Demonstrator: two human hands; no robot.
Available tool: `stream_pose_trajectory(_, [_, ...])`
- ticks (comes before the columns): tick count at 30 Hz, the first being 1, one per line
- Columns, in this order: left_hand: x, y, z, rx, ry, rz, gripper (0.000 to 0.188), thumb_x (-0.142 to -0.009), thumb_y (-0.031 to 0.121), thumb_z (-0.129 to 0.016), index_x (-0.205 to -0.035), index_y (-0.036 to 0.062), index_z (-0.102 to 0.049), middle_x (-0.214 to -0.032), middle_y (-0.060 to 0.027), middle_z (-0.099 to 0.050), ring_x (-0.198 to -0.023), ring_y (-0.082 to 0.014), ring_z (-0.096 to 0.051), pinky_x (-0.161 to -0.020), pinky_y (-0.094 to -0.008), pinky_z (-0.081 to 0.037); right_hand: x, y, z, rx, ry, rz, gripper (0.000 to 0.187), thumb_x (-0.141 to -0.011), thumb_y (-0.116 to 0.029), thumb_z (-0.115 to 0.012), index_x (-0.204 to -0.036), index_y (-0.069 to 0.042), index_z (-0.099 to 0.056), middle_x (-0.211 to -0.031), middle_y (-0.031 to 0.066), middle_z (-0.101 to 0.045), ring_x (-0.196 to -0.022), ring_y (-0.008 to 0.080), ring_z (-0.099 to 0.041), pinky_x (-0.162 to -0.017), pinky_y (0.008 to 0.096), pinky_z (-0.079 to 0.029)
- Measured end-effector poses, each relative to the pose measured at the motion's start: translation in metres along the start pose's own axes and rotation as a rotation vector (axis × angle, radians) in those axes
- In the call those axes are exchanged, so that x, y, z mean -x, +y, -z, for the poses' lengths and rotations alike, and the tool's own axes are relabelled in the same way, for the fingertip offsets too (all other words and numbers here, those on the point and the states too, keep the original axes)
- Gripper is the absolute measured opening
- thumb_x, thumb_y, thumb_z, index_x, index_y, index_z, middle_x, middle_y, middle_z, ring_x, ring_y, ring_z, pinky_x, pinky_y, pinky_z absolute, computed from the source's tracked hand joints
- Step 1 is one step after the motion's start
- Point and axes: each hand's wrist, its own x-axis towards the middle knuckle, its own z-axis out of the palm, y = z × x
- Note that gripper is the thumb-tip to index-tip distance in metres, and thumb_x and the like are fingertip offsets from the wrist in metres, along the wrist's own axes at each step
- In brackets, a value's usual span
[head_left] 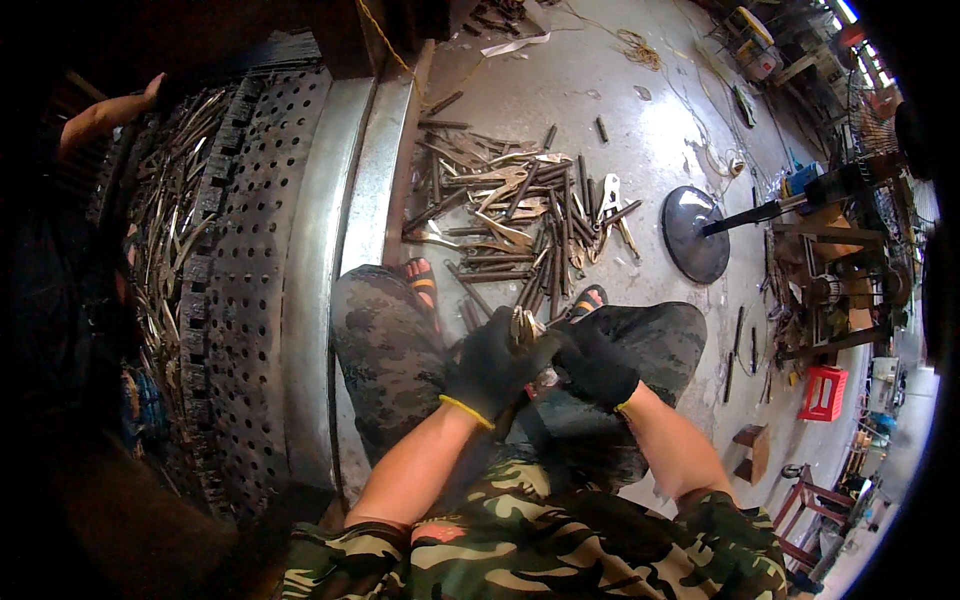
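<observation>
My left hand (495,370), in a black glove with a yellow cuff, is closed around shiny metal pliers (522,326) held between my knees. Right beside it, my gloved right hand (597,365) has its fingers curled in against the pliers; what it grips is hidden and partly blurred. On the floor in front of my feet lies a loose pile of metal pliers (500,228) mixed with dark metal rods (556,265). One brighter pair of locking pliers (611,196) lies on the pile's right side.
To my left stands a metal bench with a perforated plate (262,230) and a heap of metal strips (165,260). Another person's arm (110,122) reaches over it. On the right are a round black stand base (695,235), a red plastic stool (823,393) and cluttered shelving (835,250).
</observation>
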Motion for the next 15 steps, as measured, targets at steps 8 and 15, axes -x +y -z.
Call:
stream_pose_trajectory(8, [-0.003, -0.008, -0.003, 0.054, -0.007, -0.054, 0.05, -0.077, 0.048, -0.073, -0.094, 0.0025, -0.061, -0.08, -0.0158, -0.069, -0.076, -0.0317, -0.068, -0.069, -0.0423, -0.05, -0.006, 0.01, 0.01, 0.048, -0.07, -0.051, 0.021, -0.092, -0.014, -0.054, -0.107, -0.002, -0.062, -0.095, 0.0194, -0.066, -0.09, 0.0387, -0.063, -0.079, 0.0392, -0.05])
stream_pose_trajectory(15, [-0.004, -0.005, -0.002, 0.009, 0.009, 0.039, 0.049, -0.075, 0.048, -0.074, -0.09, 0.0029, -0.061, -0.077, -0.0152, -0.068, -0.074, -0.0322, -0.068, -0.067, -0.0428, -0.05, -0.002, 0.001, -0.002, 0.003, 0.009, -0.004, 0.022, -0.094, -0.014, -0.052, -0.109, -0.001, -0.061, -0.096, 0.0217, -0.066, -0.09, 0.0408, -0.064, -0.08, 0.0414, -0.051])
